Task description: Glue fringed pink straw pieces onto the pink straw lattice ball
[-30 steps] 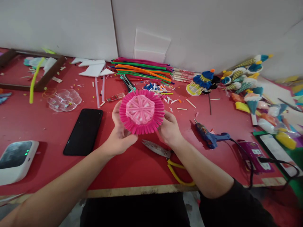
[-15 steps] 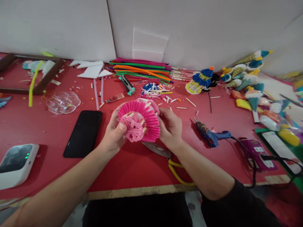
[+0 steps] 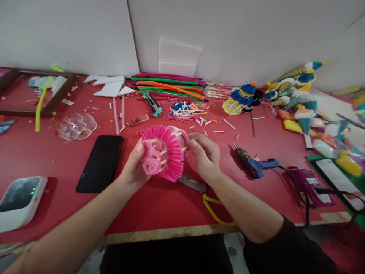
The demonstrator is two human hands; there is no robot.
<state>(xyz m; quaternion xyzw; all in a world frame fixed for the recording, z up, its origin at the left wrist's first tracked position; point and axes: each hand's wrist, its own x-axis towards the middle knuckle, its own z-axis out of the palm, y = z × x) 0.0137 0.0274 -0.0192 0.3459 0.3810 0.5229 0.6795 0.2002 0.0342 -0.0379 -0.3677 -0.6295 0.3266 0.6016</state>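
Both hands hold up a pink craft model [image 3: 173,160] with a pleated, ruffle-like band, pale wooden sticks and a lighter pink end. My left hand [image 3: 135,163] is closed round the lighter end, its thumb on top. At the other end, my right hand [image 3: 207,156] pinches the rim between thumb and fingers. The model is tilted on its side above the table. Scissors [image 3: 196,184] with yellow handles lie beneath it, partly hidden by the model and my right forearm.
A glue gun [image 3: 253,161] with a cord lies to the right, a black phone [image 3: 99,163] to the left. Behind are a green cutter [image 3: 152,104], pipe cleaners [image 3: 171,85], and a blue-and-yellow model [image 3: 242,99]. A white device [image 3: 23,201] stands at the left front.
The pink model has turned and dipped slightly, so its sticks and far rim show more. My right hand's fingers have shifted into a pinch at the rim.
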